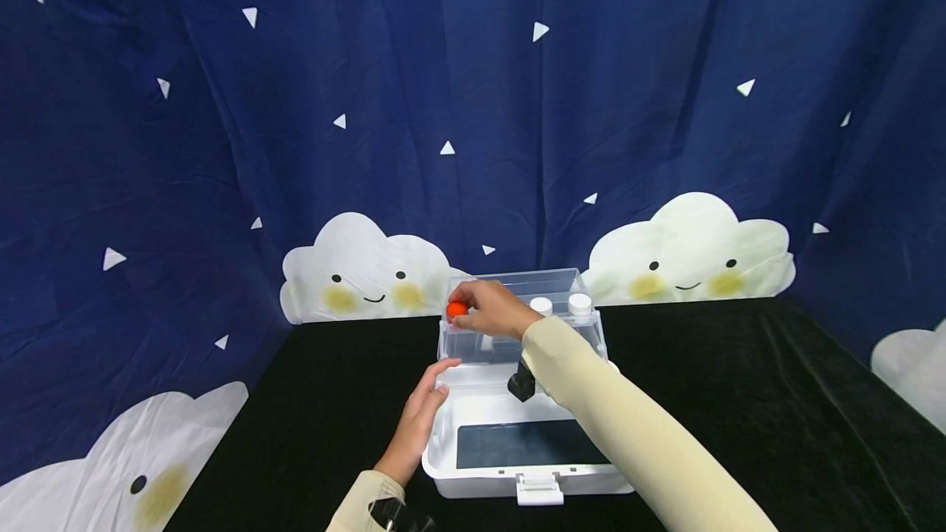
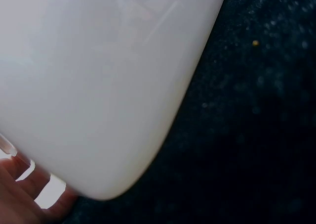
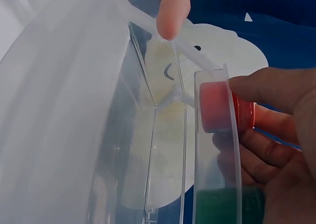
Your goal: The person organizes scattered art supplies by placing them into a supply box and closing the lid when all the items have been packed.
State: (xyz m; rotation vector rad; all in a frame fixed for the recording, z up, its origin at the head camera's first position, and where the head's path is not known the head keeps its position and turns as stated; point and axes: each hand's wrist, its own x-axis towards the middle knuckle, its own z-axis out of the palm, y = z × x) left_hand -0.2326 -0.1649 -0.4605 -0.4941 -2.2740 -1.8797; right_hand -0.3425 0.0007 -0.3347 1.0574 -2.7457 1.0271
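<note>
With my right hand point(image 1: 491, 308) I grip a red cylinder with a ribbed side point(image 3: 245, 112) at the left end of the clear upper tray point(image 3: 190, 135). Part of the cylinder shows through the tray wall. A green cylinder point(image 3: 217, 206) sits beside it in the same tray, below my fingers in the right wrist view. My left hand point(image 1: 419, 417) is at the left side of the white box point(image 1: 441, 442), fingers extended, one fingertip near the tray's left corner. In the left wrist view, the box's smooth white wall point(image 2: 108, 100) fills much of the picture.
Two white caps point(image 1: 541, 306) stand in the right part of the clear tray. A dark panel point(image 1: 525, 443) lies in the box floor, and a white latch point(image 1: 539, 489) hangs at its front. Black cloth point(image 1: 709, 401) covers the table; a blue curtain point(image 1: 502, 105) hangs behind.
</note>
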